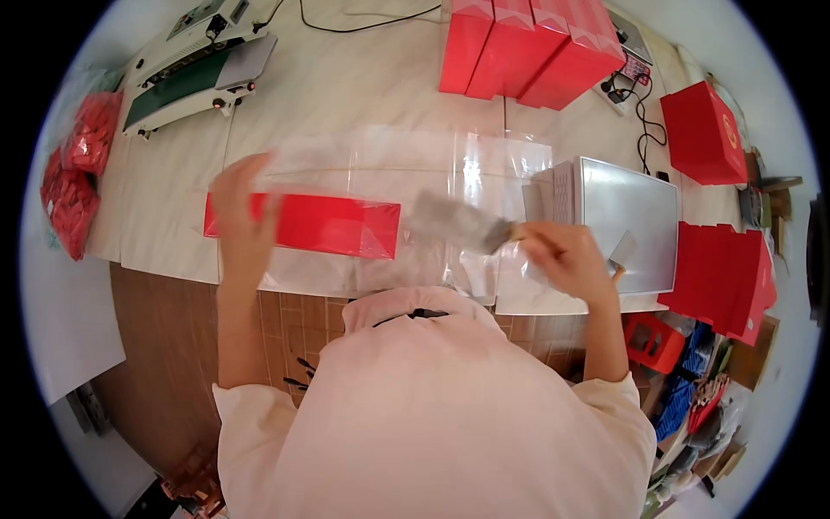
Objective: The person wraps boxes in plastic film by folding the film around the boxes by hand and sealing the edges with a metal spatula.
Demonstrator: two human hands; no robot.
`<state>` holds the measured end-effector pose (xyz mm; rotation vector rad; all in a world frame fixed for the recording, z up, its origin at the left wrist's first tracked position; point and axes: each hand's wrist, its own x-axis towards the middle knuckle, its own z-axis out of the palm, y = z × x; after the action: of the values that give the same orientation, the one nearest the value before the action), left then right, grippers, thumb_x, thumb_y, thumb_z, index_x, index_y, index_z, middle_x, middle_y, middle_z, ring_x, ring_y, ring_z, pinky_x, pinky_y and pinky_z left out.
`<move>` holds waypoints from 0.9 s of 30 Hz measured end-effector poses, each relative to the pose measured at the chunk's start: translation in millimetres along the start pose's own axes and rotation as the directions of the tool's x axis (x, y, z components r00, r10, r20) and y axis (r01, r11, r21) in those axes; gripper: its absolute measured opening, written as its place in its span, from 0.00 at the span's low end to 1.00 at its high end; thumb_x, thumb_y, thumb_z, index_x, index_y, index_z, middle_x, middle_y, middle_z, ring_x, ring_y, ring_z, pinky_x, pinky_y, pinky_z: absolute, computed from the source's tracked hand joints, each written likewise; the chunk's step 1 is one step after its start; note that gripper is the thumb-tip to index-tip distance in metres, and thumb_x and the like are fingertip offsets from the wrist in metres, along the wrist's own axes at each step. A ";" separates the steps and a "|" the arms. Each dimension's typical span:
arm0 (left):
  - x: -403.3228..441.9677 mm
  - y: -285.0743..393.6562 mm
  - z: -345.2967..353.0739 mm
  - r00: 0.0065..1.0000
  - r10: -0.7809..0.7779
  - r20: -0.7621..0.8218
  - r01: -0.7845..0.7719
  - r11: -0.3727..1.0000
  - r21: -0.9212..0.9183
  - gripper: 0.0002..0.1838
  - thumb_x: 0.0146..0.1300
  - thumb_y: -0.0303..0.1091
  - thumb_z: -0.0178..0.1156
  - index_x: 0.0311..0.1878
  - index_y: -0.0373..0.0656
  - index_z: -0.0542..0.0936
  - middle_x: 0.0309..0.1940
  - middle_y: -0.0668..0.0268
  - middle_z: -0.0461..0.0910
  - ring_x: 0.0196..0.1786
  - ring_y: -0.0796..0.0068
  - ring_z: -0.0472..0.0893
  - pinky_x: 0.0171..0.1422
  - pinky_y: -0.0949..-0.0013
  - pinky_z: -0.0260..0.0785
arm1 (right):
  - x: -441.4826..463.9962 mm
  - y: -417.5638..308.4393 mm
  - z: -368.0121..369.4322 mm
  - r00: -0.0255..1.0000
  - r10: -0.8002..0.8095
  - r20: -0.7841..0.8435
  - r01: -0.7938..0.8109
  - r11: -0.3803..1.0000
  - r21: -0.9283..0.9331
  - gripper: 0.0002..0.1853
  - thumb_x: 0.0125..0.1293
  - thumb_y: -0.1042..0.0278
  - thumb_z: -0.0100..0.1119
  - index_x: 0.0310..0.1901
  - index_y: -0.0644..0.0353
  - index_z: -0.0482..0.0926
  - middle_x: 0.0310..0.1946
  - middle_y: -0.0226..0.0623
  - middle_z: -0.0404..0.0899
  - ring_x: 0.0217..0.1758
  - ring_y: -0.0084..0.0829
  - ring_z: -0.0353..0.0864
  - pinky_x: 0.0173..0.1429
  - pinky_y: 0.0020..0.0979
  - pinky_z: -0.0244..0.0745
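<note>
A long red box (337,223) lies on clear plastic film (415,164) spread over the table. Over the box's left end is my left hand (246,208), its fingers apart and blurred by motion; nothing shows in it. My right hand (558,255) is closed around the handle of a scraper-like tool, whose wide grey blade (454,221) points left, just right of the box. The blade is smeared by motion. Right of my right hand, a second small blade with a wooden handle (619,259) rests on a silver metal box (644,221).
Several wrapped red boxes (527,52) stand at the back. A sealing-type machine (194,82) is at the back left, near bags of red pieces (82,173). Red boxes (705,134) and an open red carton (713,277) are at the right. Black cables cross the table's back.
</note>
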<state>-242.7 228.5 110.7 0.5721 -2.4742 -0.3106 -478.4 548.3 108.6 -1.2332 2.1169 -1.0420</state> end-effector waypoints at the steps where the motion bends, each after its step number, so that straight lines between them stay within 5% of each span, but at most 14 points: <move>1: -9.0 -14.9 -7.6 0.994 -0.083 -0.074 0.080 0.996 -0.045 0.16 0.68 0.33 0.56 0.58 0.42 0.75 0.57 0.61 0.76 0.59 0.63 0.74 0.66 0.61 0.61 | -13.4 11.5 -10.6 0.986 0.156 -0.054 -0.154 0.987 0.042 0.10 0.67 0.65 0.60 0.44 0.62 0.82 0.25 0.40 0.79 0.21 0.27 0.73 0.29 0.26 0.70; 5: -51.4 -70.0 -17.5 0.789 -0.498 -0.360 0.319 0.832 -0.453 0.16 0.74 0.34 0.49 0.59 0.36 0.72 0.57 0.60 0.75 0.61 0.68 0.72 0.69 0.66 0.58 | -47.5 98.9 -27.0 0.722 0.438 -0.536 -0.497 0.867 0.039 0.16 0.74 0.58 0.51 0.45 0.64 0.79 0.25 0.41 0.77 0.27 0.29 0.73 0.35 0.31 0.69; 7: -73.8 -107.3 -20.2 0.715 -0.565 -0.413 0.370 0.806 -0.462 0.18 0.75 0.37 0.47 0.60 0.38 0.71 0.58 0.61 0.74 0.63 0.68 0.70 0.71 0.66 0.56 | -74.6 204.2 -10.7 0.535 0.472 -0.700 -0.633 0.774 0.038 0.20 0.76 0.52 0.44 0.47 0.62 0.76 0.33 0.47 0.80 0.36 0.46 0.80 0.43 0.45 0.71; 8: -79.7 -116.2 -19.4 0.668 -0.635 -0.389 0.359 0.732 -0.579 0.19 0.75 0.40 0.48 0.62 0.39 0.70 0.59 0.61 0.73 0.63 0.68 0.70 0.71 0.65 0.56 | -80.9 219.1 -5.1 0.388 0.588 -0.710 -0.725 0.670 0.158 0.21 0.76 0.49 0.41 0.47 0.60 0.74 0.35 0.50 0.81 0.42 0.55 0.80 0.46 0.51 0.71; 9: -84.9 -120.5 -18.8 0.662 -0.644 -0.383 0.371 0.726 -0.579 0.20 0.74 0.40 0.49 0.62 0.39 0.69 0.61 0.61 0.72 0.64 0.69 0.69 0.71 0.64 0.56 | -91.7 236.0 1.7 0.388 0.484 -0.784 -0.789 0.615 -0.010 0.23 0.75 0.47 0.40 0.47 0.61 0.74 0.38 0.55 0.81 0.45 0.56 0.80 0.48 0.53 0.71; 11: -80.1 -115.8 -25.7 0.547 -0.768 -0.333 0.461 0.608 -0.646 0.20 0.73 0.40 0.48 0.63 0.39 0.68 0.61 0.62 0.72 0.65 0.68 0.69 0.70 0.63 0.59 | -87.3 213.2 8.0 0.307 0.499 -0.810 -0.798 0.599 0.067 0.24 0.75 0.47 0.39 0.47 0.62 0.74 0.41 0.59 0.81 0.46 0.59 0.80 0.49 0.55 0.71; 15: -103.2 -158.3 -19.1 0.592 -0.782 -0.198 0.388 0.491 -0.780 0.23 0.74 0.42 0.46 0.65 0.39 0.67 0.62 0.60 0.72 0.67 0.66 0.68 0.71 0.59 0.58 | -77.3 221.3 26.8 0.115 0.577 -0.809 -0.765 0.570 0.298 0.22 0.74 0.51 0.43 0.48 0.65 0.74 0.45 0.59 0.80 0.50 0.60 0.78 0.53 0.53 0.72; 16: -108.2 -166.1 -13.3 0.628 -0.763 -0.151 0.356 0.455 -0.816 0.23 0.74 0.43 0.45 0.65 0.39 0.66 0.62 0.60 0.72 0.67 0.66 0.68 0.71 0.58 0.58 | -82.9 228.8 29.0 0.132 0.579 -0.804 -0.761 0.580 0.292 0.22 0.74 0.51 0.43 0.48 0.65 0.74 0.45 0.59 0.80 0.50 0.60 0.78 0.53 0.53 0.72; 18: -108.9 -182.9 -1.1 0.627 -0.777 0.060 0.457 0.304 -0.836 0.24 0.75 0.45 0.43 0.64 0.37 0.69 0.63 0.59 0.71 0.68 0.66 0.68 0.74 0.56 0.55 | -86.7 250.4 42.2 0.404 0.420 -0.812 -0.858 0.483 -0.177 0.20 0.71 0.56 0.50 0.51 0.67 0.73 0.50 0.57 0.77 0.54 0.57 0.75 0.57 0.50 0.70; 21: -119.2 -206.3 33.2 0.606 -0.761 0.231 0.512 0.151 -0.845 0.24 0.74 0.45 0.45 0.64 0.38 0.71 0.62 0.61 0.74 0.66 0.67 0.70 0.72 0.59 0.57 | -63.3 165.3 69.0 0.299 0.119 -0.947 -0.818 0.543 -0.190 0.18 0.68 0.64 0.55 0.54 0.69 0.72 0.51 0.54 0.74 0.55 0.51 0.74 0.58 0.47 0.70; 23: -128.2 -221.6 57.6 0.655 -0.702 0.281 0.466 0.083 -0.881 0.23 0.74 0.44 0.46 0.64 0.39 0.71 0.61 0.62 0.75 0.65 0.68 0.71 0.72 0.60 0.58 | -57.3 145.3 102.7 0.405 0.243 -0.881 -0.498 0.867 0.010 0.19 0.66 0.70 0.58 0.56 0.66 0.71 0.49 0.47 0.76 0.51 0.40 0.77 0.55 0.40 0.72; 25: -125.7 -223.6 67.2 0.700 -0.625 0.345 0.437 -0.007 -0.900 0.23 0.74 0.43 0.47 0.64 0.39 0.71 0.59 0.63 0.76 0.65 0.69 0.72 0.72 0.61 0.59 | -43.9 79.6 145.3 0.680 0.359 -0.639 -0.375 0.920 0.119 0.19 0.68 0.70 0.57 0.59 0.62 0.71 0.50 0.41 0.76 0.52 0.31 0.75 0.55 0.33 0.71; 26: -116.7 -214.0 65.1 0.678 -0.630 0.379 0.440 -0.065 -0.896 0.22 0.74 0.42 0.47 0.64 0.39 0.71 0.60 0.64 0.76 0.64 0.69 0.72 0.71 0.61 0.60 | -35.2 93.2 195.6 0.750 0.318 -0.580 -0.053 0.903 0.427 0.20 0.71 0.65 0.54 0.62 0.58 0.70 0.51 0.35 0.76 0.52 0.28 0.74 0.56 0.30 0.70; 27: -108.8 -204.7 64.1 0.656 -0.632 0.413 0.441 -0.124 -0.889 0.22 0.74 0.42 0.47 0.64 0.39 0.71 0.60 0.64 0.75 0.63 0.69 0.73 0.71 0.62 0.61 | -29.5 57.4 214.7 0.849 0.300 -0.435 -0.025 0.844 0.535 0.22 0.74 0.59 0.50 0.66 0.58 0.66 0.55 0.36 0.74 0.56 0.29 0.73 0.60 0.33 0.68</move>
<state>-131.6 104.5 -62.9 0.8996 -1.1072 -1.9720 -341.6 511.4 -65.1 -0.5289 2.0297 -1.8523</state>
